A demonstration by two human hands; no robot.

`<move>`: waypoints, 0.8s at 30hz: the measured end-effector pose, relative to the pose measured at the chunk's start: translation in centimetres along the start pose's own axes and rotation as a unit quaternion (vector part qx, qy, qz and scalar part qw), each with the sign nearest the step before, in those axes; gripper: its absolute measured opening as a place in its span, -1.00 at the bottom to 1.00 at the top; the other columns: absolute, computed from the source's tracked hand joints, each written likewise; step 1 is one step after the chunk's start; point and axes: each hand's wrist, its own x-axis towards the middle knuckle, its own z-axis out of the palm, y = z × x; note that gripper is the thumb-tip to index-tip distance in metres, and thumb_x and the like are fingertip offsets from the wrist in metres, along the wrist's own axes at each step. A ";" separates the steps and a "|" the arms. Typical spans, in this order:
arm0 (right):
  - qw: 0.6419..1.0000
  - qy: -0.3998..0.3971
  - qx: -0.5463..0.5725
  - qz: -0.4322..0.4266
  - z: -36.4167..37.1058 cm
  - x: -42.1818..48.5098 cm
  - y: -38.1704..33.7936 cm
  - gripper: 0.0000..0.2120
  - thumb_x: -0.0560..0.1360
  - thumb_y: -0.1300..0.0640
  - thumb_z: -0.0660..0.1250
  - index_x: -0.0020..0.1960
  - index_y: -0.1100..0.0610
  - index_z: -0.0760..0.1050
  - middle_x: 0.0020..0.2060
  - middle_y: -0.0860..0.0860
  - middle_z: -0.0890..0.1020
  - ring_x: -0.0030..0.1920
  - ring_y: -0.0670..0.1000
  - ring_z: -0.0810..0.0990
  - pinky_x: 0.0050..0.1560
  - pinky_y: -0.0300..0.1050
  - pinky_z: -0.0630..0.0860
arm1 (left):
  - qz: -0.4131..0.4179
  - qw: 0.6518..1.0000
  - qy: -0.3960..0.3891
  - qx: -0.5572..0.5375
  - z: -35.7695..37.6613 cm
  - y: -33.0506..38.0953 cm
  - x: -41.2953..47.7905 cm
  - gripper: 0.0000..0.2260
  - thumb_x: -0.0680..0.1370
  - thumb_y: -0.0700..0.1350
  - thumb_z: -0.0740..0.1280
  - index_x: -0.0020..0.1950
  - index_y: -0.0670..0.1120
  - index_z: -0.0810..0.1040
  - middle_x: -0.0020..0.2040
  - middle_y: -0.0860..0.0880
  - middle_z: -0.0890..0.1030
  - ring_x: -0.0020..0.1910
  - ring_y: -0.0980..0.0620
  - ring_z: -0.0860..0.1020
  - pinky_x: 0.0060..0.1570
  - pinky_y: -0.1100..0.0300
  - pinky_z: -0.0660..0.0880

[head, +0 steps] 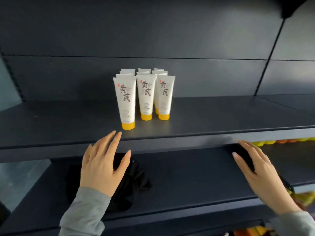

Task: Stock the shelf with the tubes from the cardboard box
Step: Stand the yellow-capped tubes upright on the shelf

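"White tubes (144, 92) with yellow caps stand on the dark grey shelf (221, 120)," I tell my helper. "I see them on my screen, far from where I sit."

"How do they stand?"

"Caps down, flat ends up. They make three lines that go back to the wall, close together. The front left tube (125, 103) stands nearer the shelf's edge than the two beside it."

"What do the hands do?"

"The left hand (102, 164) is loose, with its fingers straight and a little spread. It holds nothing. Its fingertips (117, 135) reach up to the front edge of the shelf, just below that front left tube. I cannot tell if they touch the edge."

"And the other one?"

"The right hand (260, 172) is loose too. Its fingers are straight and it holds nothing. It is well apart from the tubes, off to the right, in front of the gap under the shelf."

"What is under there?"

"A lower shelf (187, 181), dark grey like the one above. A black thing (136, 178) lies on it, behind the left hand. I cannot tell what it is. Something black also shows behind the right hand."

"Anything else?"

"Grey sleeves (88, 208) cover both arms. Far to the right, under the top shelf, I see a row of yellow and orange things (262, 142), too blurry to name."
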 end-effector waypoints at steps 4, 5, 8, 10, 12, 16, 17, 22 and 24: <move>0.993 0.016 -0.081 0.081 -3.7 -3.6 4.6 -0.36 0.46 -0.23 0.07 0.49 -0.02 0.20 0.46 0.00 0.29 0.45 0.11 0.23 0.41 0.18 0.23 | 0.027 0.999 -0.024 -0.020 2.0 4.0 -1.1 -0.40 0.49 0.19 0.02 0.38 -0.13 0.39 0.37 -0.13 0.43 0.31 -0.20 0.42 0.29 -0.22 0.29; 0.990 0.018 -0.095 0.103 -4.6 -4.4 5.6 -0.34 0.46 -0.24 0.05 0.50 -0.02 0.18 0.48 0.00 0.26 0.47 0.11 0.21 0.42 0.19 0.20 | 0.044 0.998 -0.031 -0.025 2.6 5.0 -1.4 -0.40 0.50 0.21 0.01 0.39 -0.13 0.39 0.37 -0.13 0.43 0.30 -0.21 0.42 0.28 -0.23 0.31; 0.978 0.012 -0.112 0.177 -6.8 -6.9 8.8 -0.31 0.44 -0.27 0.03 0.52 -0.05 0.10 0.51 -0.04 0.17 0.50 0.07 0.12 0.46 0.20 0.10 | 0.099 0.993 -0.055 -0.033 4.4 8.5 -1.8 -0.33 0.55 0.28 -0.12 0.36 -0.15 0.41 0.34 -0.16 0.45 0.27 -0.24 0.45 0.20 -0.26 0.37; 0.968 0.012 -0.118 0.222 -8.1 -8.7 11.0 -0.31 0.44 -0.27 0.03 0.53 -0.07 0.06 0.52 -0.05 0.13 0.51 0.04 0.10 0.47 0.19 0.07 | 0.126 0.989 -0.072 -0.040 5.8 10.7 -2.1 -0.32 0.55 0.29 -0.14 0.35 -0.16 0.43 0.34 -0.16 0.46 0.26 -0.25 0.46 0.16 -0.28 0.39; 0.960 0.023 -0.123 0.249 -9.1 -10.4 13.3 -0.30 0.44 -0.28 0.02 0.52 -0.07 0.05 0.52 -0.05 0.13 0.51 0.03 0.11 0.47 0.18 0.08 | 0.150 0.983 -0.093 -0.042 7.4 12.8 -2.4 -0.32 0.55 0.29 -0.14 0.36 -0.16 0.42 0.36 -0.17 0.43 0.27 -0.26 0.44 0.13 -0.29 0.41; 0.943 0.044 -0.123 0.305 -10.8 -13.8 17.2 -0.28 0.43 -0.32 -0.04 0.53 -0.08 0.05 0.53 -0.07 0.11 0.51 0.01 0.08 0.47 0.14 0.05 | 0.197 0.969 -0.142 -0.037 10.8 17.1 -3.2 -0.30 0.55 0.29 -0.13 0.37 -0.19 0.40 0.37 -0.22 0.40 0.28 -0.33 0.41 0.12 -0.31 0.42; 0.940 0.046 -0.123 0.315 -11.1 -14.6 18.1 -0.29 0.44 -0.31 -0.04 0.53 -0.06 0.05 0.52 -0.06 0.12 0.51 0.01 0.09 0.47 0.14 0.07 | 0.202 0.966 -0.156 -0.038 11.6 18.3 -3.4 -0.29 0.54 0.30 -0.14 0.37 -0.19 0.39 0.37 -0.22 0.40 0.29 -0.32 0.40 0.13 -0.31 0.41; 0.923 0.044 -0.123 0.361 -11.7 -18.3 22.1 -0.32 0.48 -0.26 -0.01 0.53 0.03 0.11 0.52 0.00 0.17 0.50 0.04 0.15 0.47 0.06 0.13 | 0.209 0.954 -0.209 -0.055 16.0 23.2 -4.6 -0.19 0.48 0.39 -0.21 0.40 -0.16 0.35 0.41 -0.18 0.36 0.37 -0.27 0.33 0.24 -0.30 0.32; 0.914 0.036 -0.127 0.383 -11.6 -19.7 23.5 -0.31 0.48 -0.26 -0.01 0.53 0.03 0.10 0.52 0.00 0.16 0.50 0.04 0.15 0.48 0.04 0.12 | 0.217 0.948 -0.226 -0.055 17.6 25.0 -4.8 -0.17 0.45 0.41 -0.20 0.42 -0.15 0.34 0.42 -0.17 0.36 0.39 -0.25 0.31 0.28 -0.28 0.28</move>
